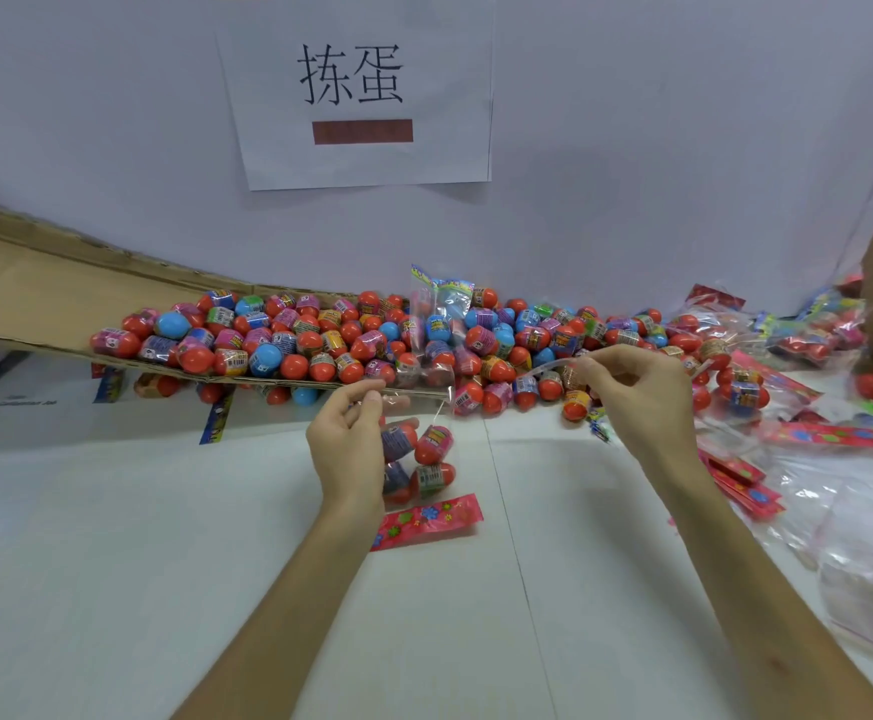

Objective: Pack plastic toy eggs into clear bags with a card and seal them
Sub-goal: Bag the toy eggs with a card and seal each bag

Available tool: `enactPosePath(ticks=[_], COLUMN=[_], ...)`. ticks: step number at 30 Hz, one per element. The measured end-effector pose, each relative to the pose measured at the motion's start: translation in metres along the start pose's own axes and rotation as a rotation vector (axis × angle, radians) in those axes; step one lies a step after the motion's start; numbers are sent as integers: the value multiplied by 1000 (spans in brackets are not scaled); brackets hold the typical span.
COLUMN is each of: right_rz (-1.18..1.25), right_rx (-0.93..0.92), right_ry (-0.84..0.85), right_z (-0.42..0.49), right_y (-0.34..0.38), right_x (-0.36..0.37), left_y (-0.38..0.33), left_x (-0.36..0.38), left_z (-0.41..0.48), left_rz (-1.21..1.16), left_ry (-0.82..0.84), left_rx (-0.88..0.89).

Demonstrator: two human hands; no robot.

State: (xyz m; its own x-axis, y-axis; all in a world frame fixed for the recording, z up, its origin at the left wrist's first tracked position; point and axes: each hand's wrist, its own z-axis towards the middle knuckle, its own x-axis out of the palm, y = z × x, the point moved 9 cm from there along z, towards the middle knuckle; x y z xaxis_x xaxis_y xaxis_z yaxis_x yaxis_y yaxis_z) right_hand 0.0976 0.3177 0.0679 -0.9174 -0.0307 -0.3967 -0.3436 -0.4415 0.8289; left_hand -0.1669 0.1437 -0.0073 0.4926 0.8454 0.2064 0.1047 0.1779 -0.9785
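A clear bag (pixel 424 459) with several red toy eggs inside hangs just above the white table (pixel 164 537). My left hand (pixel 351 439) pinches the bag's top edge. My right hand (pixel 637 392) pinches a thin clear strip (pixel 548 367) that runs back toward the bag's mouth. A pink flowered card (pixel 426 519) lies flat on the table under the bag. Behind my hands, a big heap of loose eggs (pixel 346 335), red, blue and pink, spreads along the wall.
A flattened cardboard sheet (pixel 34 298) at the back left carries part of the heap. Filled bags (pixel 798 330) pile up at the right with a stack of pink cards (pixel 741 483) and empty clear bags (pixel 860 537). A paper sign (pixel 356 90) hangs on the wall.
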Motion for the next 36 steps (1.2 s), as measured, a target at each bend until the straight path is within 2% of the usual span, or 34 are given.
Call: enactPosePath(ticks=[2, 3, 6, 8, 9, 10, 11, 12, 13, 14, 15, 16, 17, 19, 21, 23, 27, 29, 32, 33, 36], right_rz=[-47, -92, -199, -76, 87, 271, 382, 354, 187, -172, -544, -791, -766, -412, -386, -250, 91, 36, -376, -393, -111], right_rx=[-1, -36, -262, -415, -436, -381, -263, -137, -48, -67, 7, 23, -3, -61, -157, -107, 25, 96, 54, 54, 47], right_ry=[131, 261, 780, 1009, 1073, 1122, 1146, 1119, 994, 963, 971, 902, 794, 583, 506, 592, 910, 915, 893, 900, 887], right_z=[-1, -3, -17, -24, -21, -15, -4, 14, 38, 53, 62, 74, 84, 94, 80, 58, 7, 1, 7, 8, 3], right_y=[12, 26, 87, 132, 151, 162, 161, 149, 133, 117, 88, 79, 86, 105, 112, 97, 75, 57, 38, 36, 46], right_x=[6, 14, 36, 33, 30, 31, 42, 53, 59, 61, 60, 51, 45, 25, 10, 4, 7, 10, 13, 13, 18], left_y=[1, 1, 3, 3, 2, 2, 2, 3, 4, 5, 6, 6, 6, 6, 4, 2, 3, 3, 1, 2, 2], left_x=[-3, -3, -2, 1, 3, 5, 6, 7, 7, 8, 8, 8, 8, 10, 11, 12, 11, 13, 15, 16, 16], left_z=[1, 0, 1, 1, 0, -1, -3, -5, -7, -8, -9, -9, -8, -6, -7, -9, -8, -9, -11, -11, -11], left_rz=[-9, 1, 25, 32, 37, 41, 43, 45, 52, 58, 57, 46, 42, 42, 47, 49, 54, 62, 60, 59, 52], left_ry=[-7, -7, -5, 11, 22, 33, 41, 46, 49, 54, 59, 61, 65, 71, 72, 76, 77, 88, 90, 90, 99], left_rx=[-16, -18, -21, -20, -22, -31, -45, -58, -68, -78, -88, -97, -101, -96, -81, -75, -69, -73, -68, -69, -70])
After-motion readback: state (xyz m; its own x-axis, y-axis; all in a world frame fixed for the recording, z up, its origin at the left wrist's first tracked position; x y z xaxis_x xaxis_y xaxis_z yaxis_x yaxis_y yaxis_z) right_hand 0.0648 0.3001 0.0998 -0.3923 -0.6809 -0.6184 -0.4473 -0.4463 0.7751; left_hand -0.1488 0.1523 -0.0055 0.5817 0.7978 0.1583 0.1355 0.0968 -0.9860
